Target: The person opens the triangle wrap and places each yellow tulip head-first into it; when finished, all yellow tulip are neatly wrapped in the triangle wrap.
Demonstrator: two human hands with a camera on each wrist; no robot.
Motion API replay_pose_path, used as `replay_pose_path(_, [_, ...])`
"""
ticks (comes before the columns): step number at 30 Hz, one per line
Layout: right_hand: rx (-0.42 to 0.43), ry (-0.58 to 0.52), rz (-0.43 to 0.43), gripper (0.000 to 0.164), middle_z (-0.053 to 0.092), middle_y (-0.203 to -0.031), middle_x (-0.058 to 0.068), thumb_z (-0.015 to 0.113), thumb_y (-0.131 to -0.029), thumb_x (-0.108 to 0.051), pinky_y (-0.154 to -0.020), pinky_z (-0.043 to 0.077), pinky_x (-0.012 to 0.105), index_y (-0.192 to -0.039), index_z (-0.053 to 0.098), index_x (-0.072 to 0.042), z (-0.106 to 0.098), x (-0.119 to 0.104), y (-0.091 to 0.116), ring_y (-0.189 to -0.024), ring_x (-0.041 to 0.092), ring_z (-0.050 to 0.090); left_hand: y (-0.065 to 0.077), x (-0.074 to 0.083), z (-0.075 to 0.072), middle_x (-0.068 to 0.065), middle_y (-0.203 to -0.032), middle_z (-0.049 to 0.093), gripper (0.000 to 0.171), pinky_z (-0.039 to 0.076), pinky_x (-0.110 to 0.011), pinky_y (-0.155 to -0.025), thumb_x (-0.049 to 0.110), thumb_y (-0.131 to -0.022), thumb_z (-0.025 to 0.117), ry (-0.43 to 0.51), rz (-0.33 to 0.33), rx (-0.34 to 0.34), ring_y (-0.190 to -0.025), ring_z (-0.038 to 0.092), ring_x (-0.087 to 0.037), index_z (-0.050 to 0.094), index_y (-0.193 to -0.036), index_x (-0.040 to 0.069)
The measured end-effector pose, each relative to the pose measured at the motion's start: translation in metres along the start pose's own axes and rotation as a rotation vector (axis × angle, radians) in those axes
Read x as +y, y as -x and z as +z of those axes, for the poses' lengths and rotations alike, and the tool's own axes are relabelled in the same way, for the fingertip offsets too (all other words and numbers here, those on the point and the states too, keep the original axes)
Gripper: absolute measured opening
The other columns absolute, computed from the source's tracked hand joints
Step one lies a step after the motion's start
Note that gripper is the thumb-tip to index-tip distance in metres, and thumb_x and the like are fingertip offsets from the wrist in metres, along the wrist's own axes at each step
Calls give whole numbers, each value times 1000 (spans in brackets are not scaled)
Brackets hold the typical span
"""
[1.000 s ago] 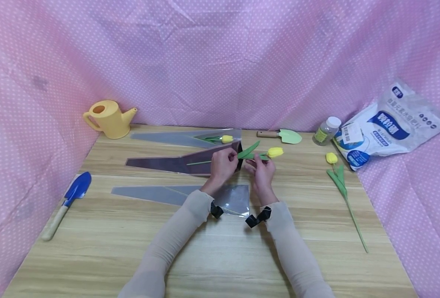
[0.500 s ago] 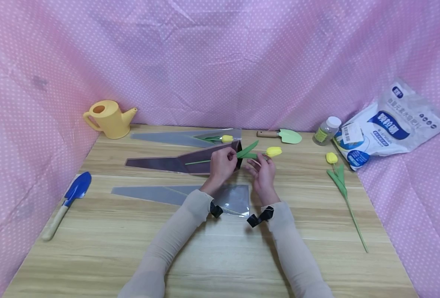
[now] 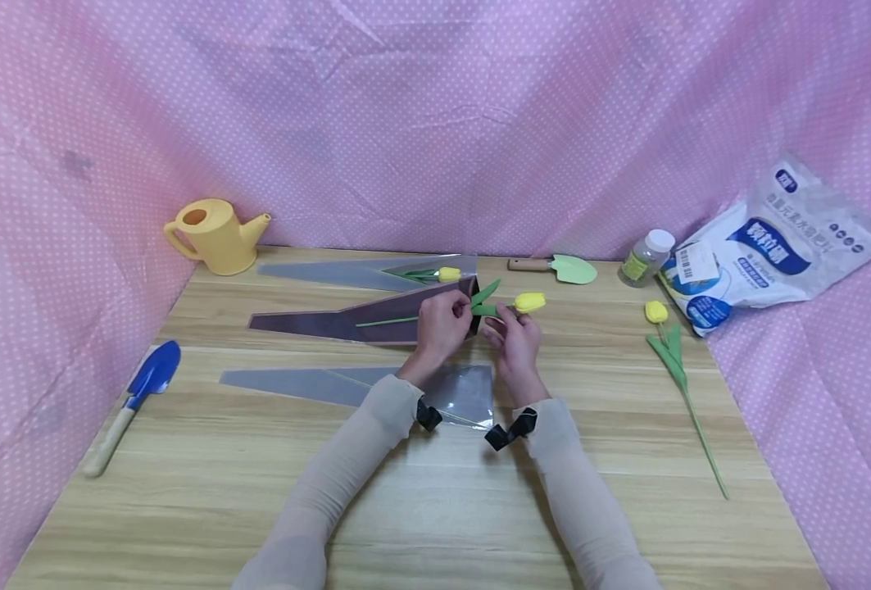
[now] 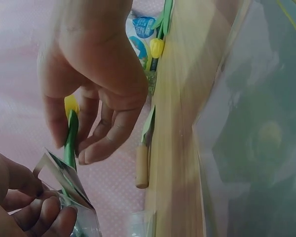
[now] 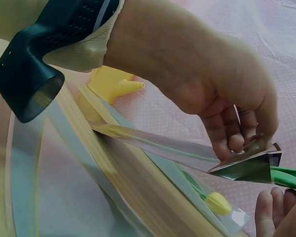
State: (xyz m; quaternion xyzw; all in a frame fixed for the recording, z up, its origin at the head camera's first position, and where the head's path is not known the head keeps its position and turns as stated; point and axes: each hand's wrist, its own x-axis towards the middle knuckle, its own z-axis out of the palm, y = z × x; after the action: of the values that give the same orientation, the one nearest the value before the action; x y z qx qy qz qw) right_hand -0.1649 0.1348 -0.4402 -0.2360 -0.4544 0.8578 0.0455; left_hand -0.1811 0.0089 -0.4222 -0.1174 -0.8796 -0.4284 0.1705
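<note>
With curled fingertips my left hand (image 3: 441, 328) pinches the mouth of a dark-tinted tapered flower sleeve (image 3: 310, 324), held open at its right end. The sleeve's narrow end points left. A yellow artificial tulip (image 3: 530, 302) has its green stem inside the sleeve, while its bloom and leaf tips stick out to the right. My right hand (image 3: 519, 348) pinches the tulip below the bloom between thumb and fingers. In the left wrist view, a green leaf (image 4: 70, 138) enters the sleeve's mouth. The right wrist view shows the sleeve tilted up off the table.
Behind lies another sleeve (image 3: 317, 271) with a tulip inside; in front, a flat clear sleeve (image 3: 280, 383). A loose tulip (image 3: 675, 365) lies right, near a bottle (image 3: 645, 260) and a fertilizer bag (image 3: 774, 246). Around stand a watering can (image 3: 217, 238), green trowel (image 3: 572, 270) and blue trowel (image 3: 153, 369).
The tulip has slid left, deeper into the dark sleeve, its bloom closer to the mouth. My right hand has shifted slightly left; my left hand stays at the mouth.
</note>
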Motion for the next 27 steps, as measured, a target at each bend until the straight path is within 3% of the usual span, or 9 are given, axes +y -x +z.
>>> replay_pose_path(8, [-18,-36,86,7,67,-78,-6,56,-97,-21,-64,57,23,-100,53,-15,-2,-3,-1,-79,12,68,0,0,-1,-7,-72,72,11,49,-24,-58,6,-84,63,0,9,12,-62,63,-17,74,-84,4])
replay_pose_path(15, [3,-23,84,6,69,-77,-6,57,-96,-20,-66,57,22,-97,55,-15,-3,-2,-2,-78,10,67,0,1,0,-8,-73,72,11,50,-25,-58,5,-83,63,-2,22,7,-63,64,-17,74,-85,4])
replay_pose_path(22, [9,0,73,6,70,-80,-8,64,-91,-15,-56,52,18,-92,58,-14,2,2,-2,-77,8,69,0,5,0,-8,-74,72,10,51,-25,-59,5,-83,64,19,52,-1,-65,65,-17,73,-84,3])
replay_pose_path(27, [-5,-3,70,8,69,-73,-8,64,-90,-12,-50,45,16,-92,57,-13,6,4,-1,-66,4,66,-1,7,0,-8,-75,73,10,52,-25,-61,5,-83,64,18,70,-4,-66,65,-17,73,-83,4])
